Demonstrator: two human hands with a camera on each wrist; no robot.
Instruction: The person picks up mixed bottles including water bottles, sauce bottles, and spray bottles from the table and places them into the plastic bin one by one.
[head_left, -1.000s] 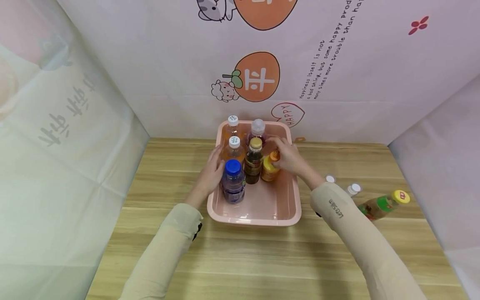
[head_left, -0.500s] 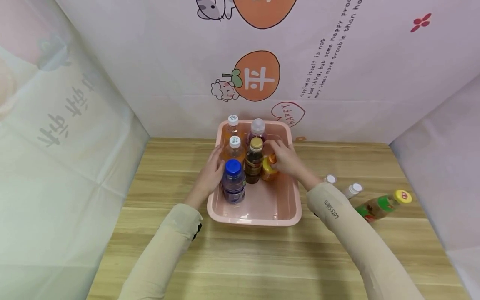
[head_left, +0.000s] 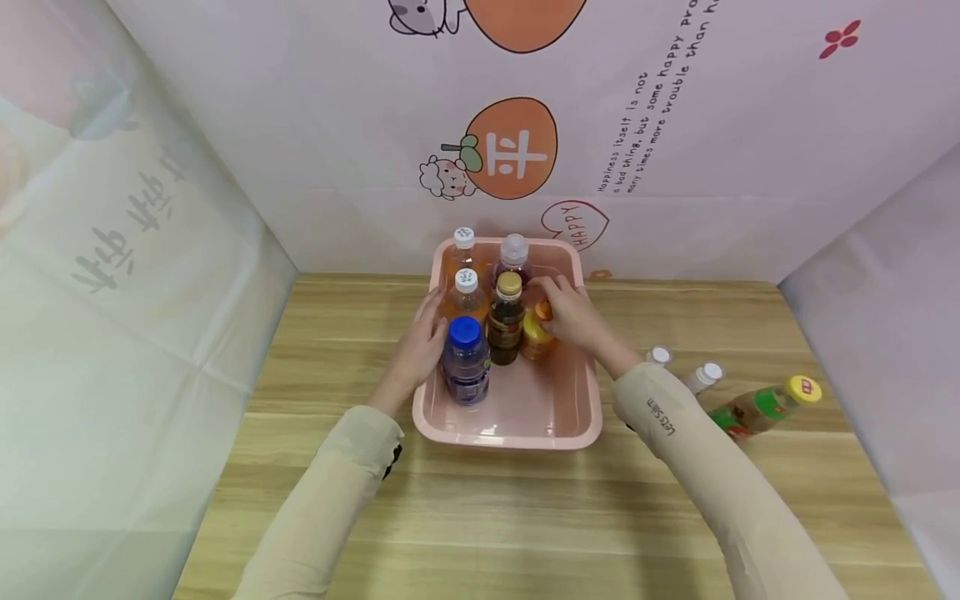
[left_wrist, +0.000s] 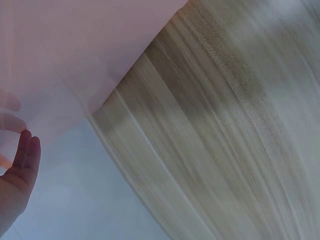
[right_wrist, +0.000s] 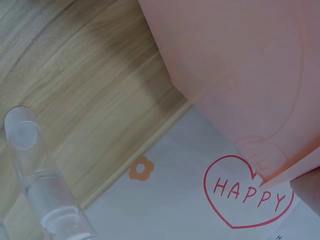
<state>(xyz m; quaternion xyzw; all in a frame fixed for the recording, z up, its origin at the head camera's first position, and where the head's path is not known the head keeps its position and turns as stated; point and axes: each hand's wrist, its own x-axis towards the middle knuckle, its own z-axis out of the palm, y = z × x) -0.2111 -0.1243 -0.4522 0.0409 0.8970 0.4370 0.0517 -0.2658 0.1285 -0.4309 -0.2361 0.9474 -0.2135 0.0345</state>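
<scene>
In the head view a pink plastic bin (head_left: 507, 442) stands on the wooden table against the back wall. My left hand (head_left: 417, 350) grips its left rim, fingers on both sides of the wall, close to a blue-capped bottle (head_left: 467, 368). My right hand (head_left: 576, 321) holds a small yellow bottle (head_left: 535, 340) by its orange cap, inside the bin at the right. Beside it stands a dark bottle with a gold cap (head_left: 506, 329). Two white-capped orange drink bottles (head_left: 467, 302) line the left side, and a clear-capped purple bottle (head_left: 513, 258) stands at the back.
Right of the bin, partly behind my right sleeve, are two white-capped bottles (head_left: 706, 377) and a yellow-capped bottle with a green label (head_left: 765, 408). Fabric walls with printed drawings enclose the table (head_left: 495, 517) at the back and sides.
My right hand has shifted slightly left and down with the yellow bottle, whose orange cap now sits nearer the dark bottle. The left hand stays at the bin's rim.
</scene>
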